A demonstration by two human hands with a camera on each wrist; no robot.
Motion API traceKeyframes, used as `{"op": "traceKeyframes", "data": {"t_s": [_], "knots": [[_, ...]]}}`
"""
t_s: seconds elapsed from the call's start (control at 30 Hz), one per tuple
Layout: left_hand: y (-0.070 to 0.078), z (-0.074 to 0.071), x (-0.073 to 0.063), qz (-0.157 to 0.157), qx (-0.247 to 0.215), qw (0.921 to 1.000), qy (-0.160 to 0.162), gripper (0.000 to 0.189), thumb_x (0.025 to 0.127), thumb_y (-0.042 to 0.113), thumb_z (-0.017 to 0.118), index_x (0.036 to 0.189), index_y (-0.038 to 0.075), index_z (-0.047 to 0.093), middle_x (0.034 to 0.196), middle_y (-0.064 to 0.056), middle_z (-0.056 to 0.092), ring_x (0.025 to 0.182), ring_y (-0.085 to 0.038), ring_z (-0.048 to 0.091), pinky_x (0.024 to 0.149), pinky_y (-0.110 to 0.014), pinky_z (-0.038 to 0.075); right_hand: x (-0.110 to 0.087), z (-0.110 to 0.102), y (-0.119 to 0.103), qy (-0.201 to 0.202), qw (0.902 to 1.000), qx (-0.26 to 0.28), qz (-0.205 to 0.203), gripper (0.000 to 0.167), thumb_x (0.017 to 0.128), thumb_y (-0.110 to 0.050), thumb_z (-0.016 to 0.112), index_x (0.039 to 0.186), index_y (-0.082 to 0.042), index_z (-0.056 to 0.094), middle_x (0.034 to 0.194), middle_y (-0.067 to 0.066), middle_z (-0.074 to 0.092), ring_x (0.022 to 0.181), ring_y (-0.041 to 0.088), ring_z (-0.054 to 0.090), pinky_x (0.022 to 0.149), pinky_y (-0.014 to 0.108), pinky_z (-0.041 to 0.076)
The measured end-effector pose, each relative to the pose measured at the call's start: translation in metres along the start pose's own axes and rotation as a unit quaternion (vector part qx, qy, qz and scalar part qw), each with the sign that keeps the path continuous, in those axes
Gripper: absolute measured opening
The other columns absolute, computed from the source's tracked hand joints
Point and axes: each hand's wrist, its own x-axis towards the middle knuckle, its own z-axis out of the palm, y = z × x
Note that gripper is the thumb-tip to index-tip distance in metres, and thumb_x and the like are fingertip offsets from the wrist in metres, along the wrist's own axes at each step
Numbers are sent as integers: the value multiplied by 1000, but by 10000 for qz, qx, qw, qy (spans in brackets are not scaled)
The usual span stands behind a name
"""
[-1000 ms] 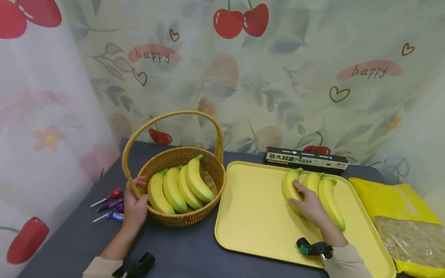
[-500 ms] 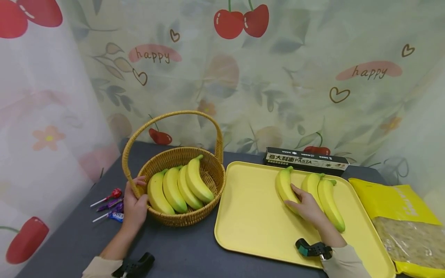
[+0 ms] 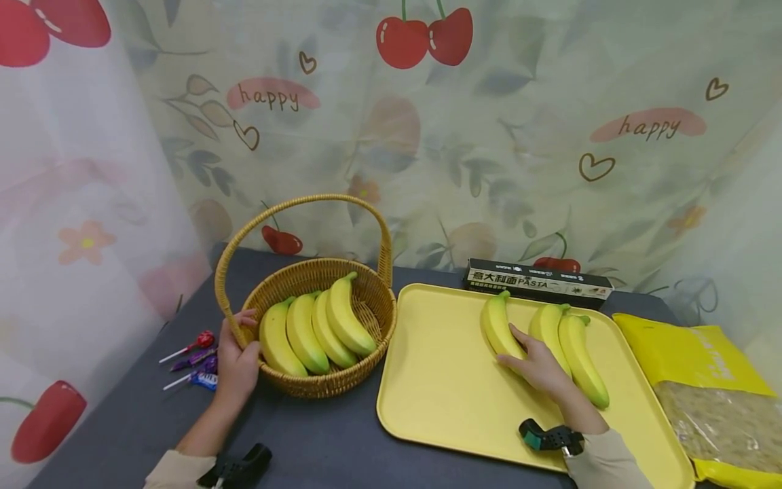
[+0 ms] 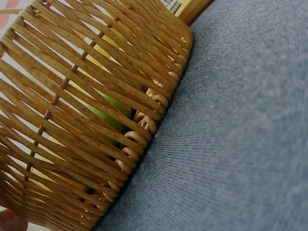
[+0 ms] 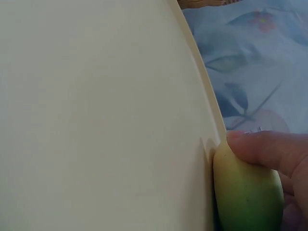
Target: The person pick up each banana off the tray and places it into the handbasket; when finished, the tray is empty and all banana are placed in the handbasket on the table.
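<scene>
My left hand (image 3: 238,367) grips the left rim of a wicker basket (image 3: 326,387) at the foot of its tall handle. Several bananas (image 3: 299,333) lie side by side inside it. In the left wrist view the woven basket wall (image 4: 82,106) fills the left half, with yellow and green showing through the gaps. On a yellow tray (image 3: 440,401), my right hand (image 3: 540,370) holds a banana (image 3: 497,322) between thumb and fingers. The right wrist view shows the thumb over the greenish banana end (image 5: 248,197). Two more bananas (image 3: 582,360) lie just right of that hand.
Lollipops and wrapped candy (image 3: 198,363) lie left of the basket on the dark tablecloth (image 3: 342,441). Behind the tray stands a black pasta box (image 3: 537,282). A yellow bag (image 3: 711,394) with a see-through lower part sits along the tray's right side. A printed curtain (image 3: 427,156) hangs behind.
My right hand has drawn its banana slightly left, away from the other two on the tray. The left hand and basket have stayed in place.
</scene>
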Motion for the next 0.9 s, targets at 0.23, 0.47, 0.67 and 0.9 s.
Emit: {"op": "traceKeyframes", "data": {"t_s": [0.23, 0.47, 0.67, 0.9], "knots": [[0, 0, 0, -31, 8, 10000, 40, 34, 76, -17, 40, 108, -9, 40, 122, -5, 47, 120, -17, 42, 88, -6, 37, -1, -5, -13, -84, 9995, 38, -298, 73, 88, -24, 62, 142, 7, 25, 145, 29, 29, 134, 42, 28, 104, 53, 32], [1, 0, -1, -47, 19, 10000, 5, 34, 76, -17, 40, 109, -8, 39, 125, -8, 46, 120, -18, 43, 88, -5, 37, -3, -13, -36, -181, 9981, 32, -586, 71, 87, -26, 62, 142, 3, 29, 145, 25, 34, 129, 38, 39, 94, 43, 43], [0, -1, -1, -103, 74, 9999, -13, 33, 76, -16, 40, 108, -7, 39, 126, -14, 47, 122, -23, 43, 86, -4, 37, -3, -19, -60, -482, 9958, 207, -745, 71, 87, -25, 63, 143, 1, 29, 131, 22, 51, 83, 20, 54, 68, 25, 43], [0, 0, 0, -19, 95, 10000, -11, 34, 76, -16, 40, 109, -8, 39, 125, -13, 47, 119, -24, 43, 85, -4, 38, -6, -22, -89, -860, 9920, 266, -888, 73, 86, -27, 64, 144, -1, 29, 128, 20, 52, 65, 15, 44, 59, 25, 40]]}}
